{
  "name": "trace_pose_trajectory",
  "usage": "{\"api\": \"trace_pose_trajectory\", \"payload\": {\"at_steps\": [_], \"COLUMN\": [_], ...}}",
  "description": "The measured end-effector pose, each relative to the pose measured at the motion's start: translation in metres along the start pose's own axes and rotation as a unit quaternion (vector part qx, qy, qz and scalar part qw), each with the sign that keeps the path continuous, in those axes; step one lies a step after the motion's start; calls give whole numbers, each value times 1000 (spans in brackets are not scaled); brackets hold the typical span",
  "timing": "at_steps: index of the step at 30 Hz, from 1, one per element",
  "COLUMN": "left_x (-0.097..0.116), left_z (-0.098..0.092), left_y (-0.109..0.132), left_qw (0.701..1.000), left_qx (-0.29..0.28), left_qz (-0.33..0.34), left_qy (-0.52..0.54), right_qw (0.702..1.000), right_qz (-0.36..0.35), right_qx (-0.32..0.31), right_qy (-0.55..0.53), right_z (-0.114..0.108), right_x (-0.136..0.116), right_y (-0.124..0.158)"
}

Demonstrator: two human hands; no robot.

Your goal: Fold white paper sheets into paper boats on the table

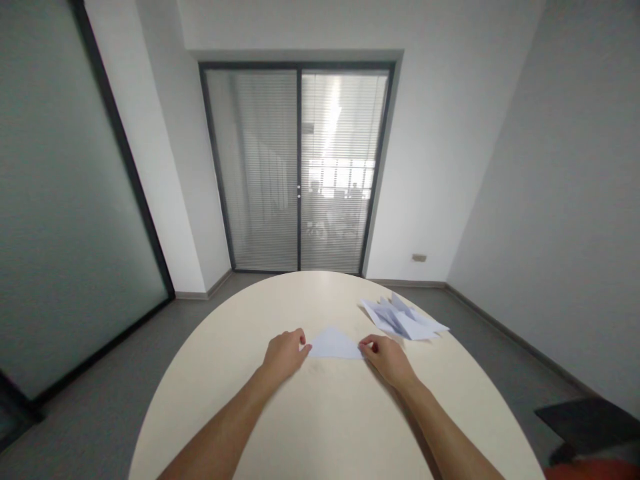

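A white sheet of paper (334,343), folded into a triangle, lies on the table in front of me with its point facing away. My left hand (286,352) is at its left corner, fingers curled and the thumb tip on the paper. At the right corner, my right hand (389,358) has thumb and forefinger pinched together on the paper. The long folded edge runs between the two hands, nearest to me. Behind my right hand lies a loose pile of folded white papers (403,318).
The round cream-coloured table (320,427) fills the foreground. Beyond it stands a glass door with blinds (300,167). A frosted glass panel (65,200) is on the left. At the lower right is a dark, flat object (590,423), with something red below it.
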State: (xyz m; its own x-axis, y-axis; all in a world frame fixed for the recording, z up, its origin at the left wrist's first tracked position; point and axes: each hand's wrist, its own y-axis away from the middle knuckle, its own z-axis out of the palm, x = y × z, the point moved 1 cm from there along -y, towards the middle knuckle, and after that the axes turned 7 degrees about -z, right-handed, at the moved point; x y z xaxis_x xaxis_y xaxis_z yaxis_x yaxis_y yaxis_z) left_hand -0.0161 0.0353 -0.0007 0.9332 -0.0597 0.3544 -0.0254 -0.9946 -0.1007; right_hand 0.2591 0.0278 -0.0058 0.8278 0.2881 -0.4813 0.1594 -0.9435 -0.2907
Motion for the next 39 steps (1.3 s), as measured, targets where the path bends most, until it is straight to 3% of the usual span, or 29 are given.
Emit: {"api": "trace_pose_trajectory", "payload": {"at_steps": [6, 10, 14, 17, 19, 24, 34, 39], "left_x": [9, 15, 16, 14, 14, 19, 16, 19], "left_z": [-8, -4, 5, 10, 10, 9, 8, 6], "left_y": [7, 9, 7, 5, 5, 11, 9, 12], "left_qw": [995, 991, 964, 955, 954, 947, 949, 950], "left_qx": [5, 26, -21, -48, -52, -23, -16, 9], "left_qz": [-8, 128, 265, 291, 294, 321, 315, 311], "left_qy": [-96, -39, 22, 31, 20, -18, -11, -19], "right_qw": [994, 989, 973, 963, 962, 967, 968, 972], "right_qz": [-27, -126, -207, -171, -137, -81, -76, -33], "right_qx": [5, 9, -101, -205, -232, -228, -220, -201], "right_qy": [104, 83, 29, 31, 42, 80, 94, 120], "right_z": [-7, -6, 0, 6, 8, 10, 7, 9], "right_x": [-10, -16, -25, -28, -28, -21, -24, -26], "right_y": [2, 6, 15, 19, 20, 20, 22, 23]}}
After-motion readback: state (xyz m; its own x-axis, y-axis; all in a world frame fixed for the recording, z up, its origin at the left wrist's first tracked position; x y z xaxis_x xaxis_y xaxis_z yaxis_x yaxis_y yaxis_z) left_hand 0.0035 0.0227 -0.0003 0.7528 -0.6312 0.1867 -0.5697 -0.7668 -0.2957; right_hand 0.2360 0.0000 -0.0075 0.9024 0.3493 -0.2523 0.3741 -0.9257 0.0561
